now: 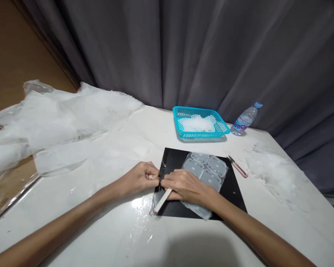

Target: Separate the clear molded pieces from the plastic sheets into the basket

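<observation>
My left hand [144,176] is closed in a pinch at the left edge of a black mat [235,202]. A small pale bit shows between its fingers, too small to name. My right hand [185,185] lies over the mat with its fingertips close to the left ones. It grips a slim white stick [163,201] with a reddish end that points toward me. Partly under the right hand and wrist is a translucent sheet [217,177] marked with several rounded rectangular shapes. Thread snips [238,167] with pink handles rest at the mat's right edge.
A turquoise basket [178,128] holding white translucent pieces stands behind the mat. Beside it is a water bottle [246,119]. A large heap of white film sheets [69,118] covers the left side. Clear scraps [275,174] lie at right. A grey curtain [144,48] hangs behind.
</observation>
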Action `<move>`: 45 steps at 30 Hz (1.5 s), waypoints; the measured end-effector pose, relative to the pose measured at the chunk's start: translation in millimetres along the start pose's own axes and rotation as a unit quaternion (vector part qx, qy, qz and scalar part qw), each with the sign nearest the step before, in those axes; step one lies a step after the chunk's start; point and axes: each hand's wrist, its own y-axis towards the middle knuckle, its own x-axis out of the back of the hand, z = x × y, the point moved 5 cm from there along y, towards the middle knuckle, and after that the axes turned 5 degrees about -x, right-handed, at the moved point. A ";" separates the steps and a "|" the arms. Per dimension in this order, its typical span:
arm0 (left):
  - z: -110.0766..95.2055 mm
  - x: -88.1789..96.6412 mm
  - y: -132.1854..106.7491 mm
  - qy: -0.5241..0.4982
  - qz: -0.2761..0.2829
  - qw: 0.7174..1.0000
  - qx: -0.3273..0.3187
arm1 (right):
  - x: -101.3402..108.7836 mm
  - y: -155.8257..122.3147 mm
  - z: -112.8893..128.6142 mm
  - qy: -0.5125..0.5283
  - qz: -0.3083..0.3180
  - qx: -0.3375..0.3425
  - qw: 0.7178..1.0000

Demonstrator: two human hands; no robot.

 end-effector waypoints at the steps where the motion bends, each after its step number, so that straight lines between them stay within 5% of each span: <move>1: 0.9 -1.3 -0.2 0.002 0.003 1.000 -0.001 | 0.4 0.2 2.8 -0.012 0.009 0.009 1.000; 8: 1.6 -7.6 -4.9 0.083 0.027 0.994 -0.069 | 8.6 6.3 15.7 -0.084 0.080 0.022 0.993; 14: -11.2 -7.5 -5.8 0.129 0.031 0.986 -0.102 | 7.2 4.3 11.0 -0.051 0.072 -0.006 0.996; 29: -14.3 -8.5 -10.3 0.129 0.056 0.988 -0.065 | -1.7 -4.6 2.4 0.004 0.032 -0.017 0.999; 37: -11.8 -8.7 -4.2 0.092 0.036 0.993 -0.060 | 1.2 -13.3 -7.7 0.011 0.023 -0.219 0.975; 45: -8.2 -7.1 0.3 0.055 0.005 0.998 -0.040 | 4.7 -11.6 -10.0 -0.024 0.017 -0.311 0.950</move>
